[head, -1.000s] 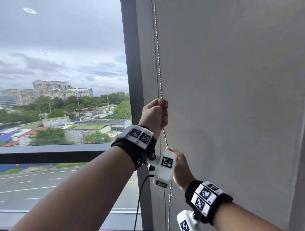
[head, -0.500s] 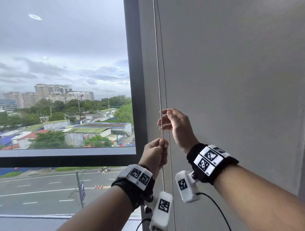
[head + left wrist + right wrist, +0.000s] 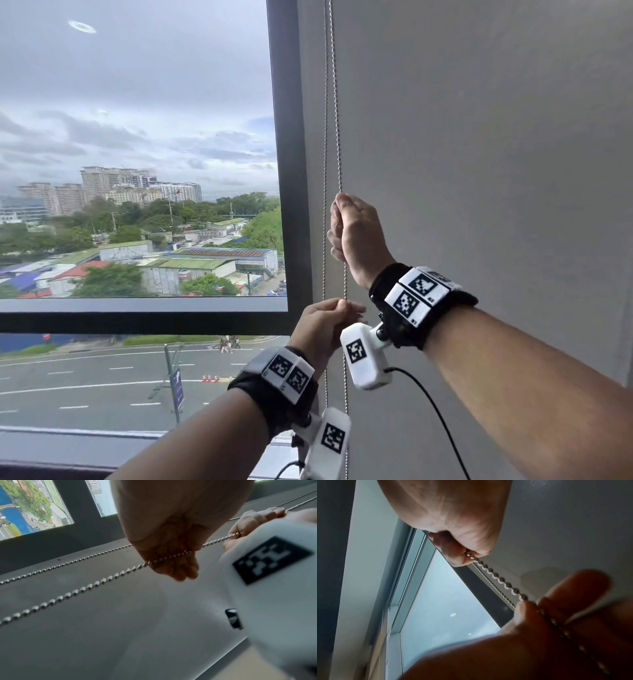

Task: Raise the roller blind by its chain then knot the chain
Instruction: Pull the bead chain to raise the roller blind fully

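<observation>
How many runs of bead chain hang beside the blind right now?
2. The front run passes through the right hand above and the left hand below; the back run hangs free, nearer the window frame.

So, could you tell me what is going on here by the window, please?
A person is working a roller blind's bead chain beside the window. The right hand grips one strand higher up, its fingers curled round it. The left hand pinches the same strand lower down. The second strand hangs free to the left of both hands. No knot shows in the chain yet.
</observation>
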`<state>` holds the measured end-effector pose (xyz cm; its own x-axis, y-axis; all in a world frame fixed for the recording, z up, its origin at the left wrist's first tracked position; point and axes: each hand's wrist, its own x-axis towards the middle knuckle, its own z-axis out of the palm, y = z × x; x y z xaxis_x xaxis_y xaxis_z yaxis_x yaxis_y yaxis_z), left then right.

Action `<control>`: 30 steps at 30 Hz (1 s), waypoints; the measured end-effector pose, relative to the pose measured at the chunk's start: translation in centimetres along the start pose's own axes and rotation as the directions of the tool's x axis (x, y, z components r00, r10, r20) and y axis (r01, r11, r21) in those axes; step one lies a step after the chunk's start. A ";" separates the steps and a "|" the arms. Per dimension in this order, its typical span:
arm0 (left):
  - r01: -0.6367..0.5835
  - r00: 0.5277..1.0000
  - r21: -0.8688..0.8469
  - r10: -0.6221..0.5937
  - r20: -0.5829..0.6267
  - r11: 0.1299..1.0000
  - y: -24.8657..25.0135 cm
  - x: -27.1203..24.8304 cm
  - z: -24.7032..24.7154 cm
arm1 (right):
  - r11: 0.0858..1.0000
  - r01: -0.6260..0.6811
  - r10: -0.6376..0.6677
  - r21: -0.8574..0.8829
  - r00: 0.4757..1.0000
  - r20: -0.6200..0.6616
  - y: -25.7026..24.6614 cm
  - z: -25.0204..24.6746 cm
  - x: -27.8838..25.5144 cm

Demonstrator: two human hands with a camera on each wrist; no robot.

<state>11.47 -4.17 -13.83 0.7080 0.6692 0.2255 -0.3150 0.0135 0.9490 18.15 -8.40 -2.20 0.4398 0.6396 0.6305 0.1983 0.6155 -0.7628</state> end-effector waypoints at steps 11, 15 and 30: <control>-0.224 0.973 -0.103 0.228 0.036 0.969 8.9 1.8 0.2 | 0.999 -0.033 0.032 -0.030 0.999 -0.036 4.7 -1.4 -3.9; -0.237 0.966 -0.130 0.248 0.079 0.963 11.4 2.6 2.1 | 0.992 -0.098 0.097 -0.080 0.995 -0.025 6.4 -2.1 -7.3; -0.274 0.961 -0.104 0.268 -0.069 0.956 10.1 3.6 4.6 | 0.981 -0.092 0.100 -0.173 0.994 0.038 7.8 -4.8 -8.2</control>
<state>13.72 -5.00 -2.41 0.5523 0.6979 0.4559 -0.5613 -0.0930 0.8224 20.28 -11.02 -14.02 0.4242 0.7147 0.5560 0.3054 0.4651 -0.8309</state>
